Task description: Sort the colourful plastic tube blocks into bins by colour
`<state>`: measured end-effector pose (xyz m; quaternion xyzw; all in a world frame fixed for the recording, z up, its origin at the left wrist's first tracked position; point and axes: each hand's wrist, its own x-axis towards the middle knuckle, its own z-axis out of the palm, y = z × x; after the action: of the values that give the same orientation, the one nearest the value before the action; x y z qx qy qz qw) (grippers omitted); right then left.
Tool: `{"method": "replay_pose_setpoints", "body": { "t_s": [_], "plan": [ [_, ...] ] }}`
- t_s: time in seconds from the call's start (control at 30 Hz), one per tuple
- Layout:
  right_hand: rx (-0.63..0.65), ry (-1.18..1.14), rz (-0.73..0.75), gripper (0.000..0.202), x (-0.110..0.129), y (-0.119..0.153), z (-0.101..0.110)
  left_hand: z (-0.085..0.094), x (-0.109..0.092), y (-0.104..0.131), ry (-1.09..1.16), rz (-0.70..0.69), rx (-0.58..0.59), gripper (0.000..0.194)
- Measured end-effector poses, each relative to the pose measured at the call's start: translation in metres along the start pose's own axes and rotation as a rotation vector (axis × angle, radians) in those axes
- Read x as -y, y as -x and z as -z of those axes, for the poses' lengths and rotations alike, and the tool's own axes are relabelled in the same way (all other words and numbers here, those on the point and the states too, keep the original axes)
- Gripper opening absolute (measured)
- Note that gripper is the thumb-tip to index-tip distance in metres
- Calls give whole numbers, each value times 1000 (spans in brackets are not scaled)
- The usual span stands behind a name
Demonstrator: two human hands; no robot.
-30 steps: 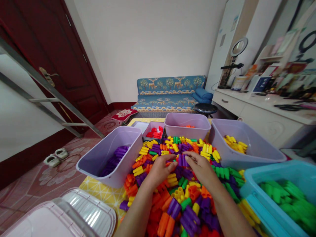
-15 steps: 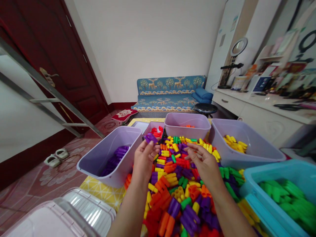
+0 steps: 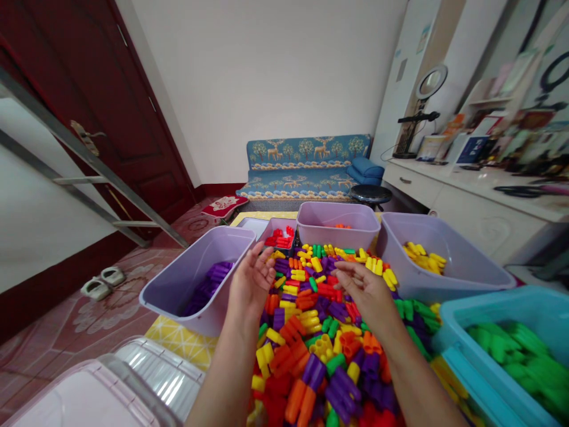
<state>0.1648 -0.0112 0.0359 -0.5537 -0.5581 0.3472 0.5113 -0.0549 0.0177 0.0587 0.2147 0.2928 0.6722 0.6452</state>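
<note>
My left hand (image 3: 253, 279) is open with its palm turned inward, beside the right wall of a lilac bin (image 3: 165, 311) holding purple plastic blocks (image 3: 216, 281). Nothing shows between its fingers. Over the right part of a mixed heap of toy blocks (image 3: 306, 299), my right hand (image 3: 362, 287) hovers with fingers loosely bent and apart; I see nothing in it. The heap mixes purple, red, orange, yellow and green tube-shaped blocks, some joined together. My forearms cover parts of the heap.
Behind the heap stand a small tray of red blocks (image 3: 281, 234) and a lilac bin with orange ones (image 3: 338, 222). To the right are a lilac bin of yellow blocks (image 3: 448, 273) and a turquoise bin of green ones (image 3: 466, 308). Clear lids (image 3: 164, 376) lie front left.
The purple block in my left hand is gone from it, and those fingers have spread. My left hand has shifted slightly left towards the purple bin. My right hand has barely moved.
</note>
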Motion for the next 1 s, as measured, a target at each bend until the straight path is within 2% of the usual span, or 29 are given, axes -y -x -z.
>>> {"method": "replay_pose_setpoints", "body": {
  "t_s": [0.1,0.2,0.27,0.33,0.4,0.43,0.47,0.53,0.63,0.73,0.83,0.9,1.0],
  "plan": [
    [215,182,27,27,3,4,4,1,10,1,-570,-34,190,31],
    [546,289,144,27,19,21,3,5,20,0,-1047,-135,324,33],
    [774,288,246,34,31,38,-6,8,24,-1,-1197,-189,340,34],
    [995,265,399,36,39,56,-21,9,24,-1,-1242,-214,338,35],
    [1113,309,526,32,40,72,-39,9,21,-2,-1232,-227,334,35],
    [1127,361,552,27,39,78,-47,8,19,-1,-1220,-231,327,35],
    [1123,425,544,26,36,82,-55,8,17,-1,-1210,-234,317,35],
    [1033,542,484,26,29,82,-63,7,14,0,-1198,-235,300,36],
    [776,679,429,30,20,68,-62,7,16,0,-1205,-219,331,36],
    [544,800,387,32,8,45,-50,11,25,-1,-1227,-194,393,36],
    [449,891,302,29,-4,26,-34,14,35,-1,-1281,-162,479,34],
    [335,945,234,27,-10,18,-24,15,40,-1,-1336,-159,524,34],
    [227,943,196,30,-10,18,-8,14,43,0,-1419,-191,545,35]
  ]
}}
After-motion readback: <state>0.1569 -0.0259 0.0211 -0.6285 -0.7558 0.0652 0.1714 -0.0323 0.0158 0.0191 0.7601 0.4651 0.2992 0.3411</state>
